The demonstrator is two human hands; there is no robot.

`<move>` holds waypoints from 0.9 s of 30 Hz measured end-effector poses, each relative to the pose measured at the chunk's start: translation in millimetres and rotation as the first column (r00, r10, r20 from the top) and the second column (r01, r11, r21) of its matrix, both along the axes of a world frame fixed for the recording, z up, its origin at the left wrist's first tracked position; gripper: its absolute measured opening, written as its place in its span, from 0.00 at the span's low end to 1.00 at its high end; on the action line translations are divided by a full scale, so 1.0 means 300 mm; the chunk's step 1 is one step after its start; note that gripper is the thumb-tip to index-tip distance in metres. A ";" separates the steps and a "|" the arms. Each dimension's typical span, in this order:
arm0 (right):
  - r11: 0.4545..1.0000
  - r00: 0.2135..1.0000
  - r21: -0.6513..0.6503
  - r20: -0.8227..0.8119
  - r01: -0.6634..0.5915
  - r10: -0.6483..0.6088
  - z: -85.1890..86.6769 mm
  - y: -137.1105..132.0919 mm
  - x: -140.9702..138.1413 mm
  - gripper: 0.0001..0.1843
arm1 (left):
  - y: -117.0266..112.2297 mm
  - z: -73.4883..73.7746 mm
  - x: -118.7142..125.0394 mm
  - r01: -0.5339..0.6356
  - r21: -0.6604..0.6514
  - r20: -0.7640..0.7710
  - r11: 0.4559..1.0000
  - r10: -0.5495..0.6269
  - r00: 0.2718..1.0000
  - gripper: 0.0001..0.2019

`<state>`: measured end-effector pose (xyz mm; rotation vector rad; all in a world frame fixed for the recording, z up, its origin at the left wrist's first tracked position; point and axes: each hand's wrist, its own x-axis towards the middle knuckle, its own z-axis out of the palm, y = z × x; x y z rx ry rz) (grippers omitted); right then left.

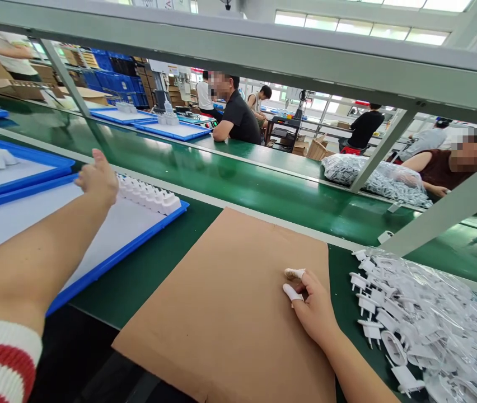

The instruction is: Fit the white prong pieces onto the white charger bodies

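Observation:
My left hand (97, 178) reaches out to the left over a blue-rimmed white tray (116, 254), right beside a row of white plug parts (148, 196) standing along the tray's far edge. Its fingers are hidden behind the hand. My right hand (312, 305) rests on a brown cardboard sheet (230, 302), fingers curled, with white finger cots on two fingertips. I cannot make out anything in it. A heap of white plug parts in clear plastic (423, 319) lies just right of that hand.
A green conveyor belt (263, 190) runs across behind the cardboard, under slanted grey frame bars (444, 215). More blue trays (15, 168) lie at left and further back. A second bag of white parts (373, 176) lies across the belt, where several people sit.

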<state>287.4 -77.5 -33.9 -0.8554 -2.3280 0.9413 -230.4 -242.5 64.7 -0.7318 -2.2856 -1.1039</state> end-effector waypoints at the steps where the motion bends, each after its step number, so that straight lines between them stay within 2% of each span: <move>1: 1.000 1.000 0.003 -0.002 -0.003 0.003 0.001 0.001 0.001 0.17 | 0.022 0.007 0.023 -0.047 0.053 0.020 0.997 0.046 0.999 0.33; 3: 1.000 1.000 0.006 -0.002 -0.002 0.002 0.003 0.002 0.004 0.17 | 0.077 0.005 0.099 -0.073 0.128 0.049 0.989 0.067 0.997 0.26; 4: 1.000 1.000 0.005 -0.004 -0.003 0.003 0.005 0.002 0.006 0.17 | 0.108 -0.005 0.157 -0.035 0.137 0.044 0.990 0.029 0.999 0.23; 6: 1.000 1.000 -0.011 -0.023 -0.006 0.006 0.008 0.002 0.008 0.17 | 0.167 -0.037 0.309 0.151 0.096 -0.001 0.984 -0.151 0.988 0.21; 8: 0.998 0.998 -0.054 -0.067 -0.016 0.013 0.012 0.002 0.007 0.17 | 0.213 -0.078 0.496 0.367 0.014 -0.046 0.930 -0.366 0.930 0.19; 9: 0.996 0.995 -0.082 -0.096 -0.027 0.019 0.014 0.001 0.004 0.17 | 0.230 -0.099 0.593 0.490 -0.040 -0.054 0.871 -0.491 0.869 0.19; 10: 0.993 0.992 -0.109 -0.126 -0.043 0.029 0.016 0.000 0.001 0.16 | 0.244 -0.119 0.689 0.666 -0.121 -0.017 0.736 -0.672 0.740 0.20; 11: 0.989 0.987 -0.130 -0.154 -0.065 0.045 0.018 0.000 -0.003 0.16 | 0.256 -0.138 0.779 0.780 -0.179 0.043 0.599 -0.788 0.615 0.22; 13: 0.982 0.975 -0.151 -0.205 -0.113 0.080 0.018 0.001 -0.011 0.13 | 0.278 -0.173 0.932 0.907 -0.215 0.183 0.362 -0.897 0.402 0.23; 14: 0.979 0.968 -0.154 -0.232 -0.132 0.094 0.017 0.002 -0.013 0.11 | 0.290 -0.191 0.993 0.941 -0.212 0.238 0.265 -0.920 0.312 0.23; 16: 0.975 0.953 -0.151 -0.282 -0.160 0.112 0.014 0.007 -0.014 0.09 | 0.322 -0.227 1.083 0.974 -0.185 0.298 0.133 -0.936 0.185 0.22; 18: 0.976 0.943 -0.144 -0.313 -0.163 0.111 0.010 0.013 -0.009 0.11 | 0.358 -0.265 1.137 0.986 -0.145 0.301 0.083 -0.946 0.124 0.21; 22: 0.980 0.957 -0.154 -0.278 -0.124 0.077 0.012 0.020 0.001 0.15 | 0.409 -0.322 1.168 0.995 -0.050 0.297 0.087 -0.950 0.098 0.18; 24: 0.981 0.963 -0.145 -0.253 -0.129 0.090 0.021 0.021 0.001 0.15 | 0.417 -0.332 1.162 0.997 -0.026 0.314 0.078 -0.946 0.082 0.17; 27: 0.981 0.967 -0.116 -0.221 -0.157 0.129 0.037 0.022 -0.001 0.18 | 0.417 -0.328 1.148 0.999 -0.009 0.324 0.033 -0.946 0.034 0.15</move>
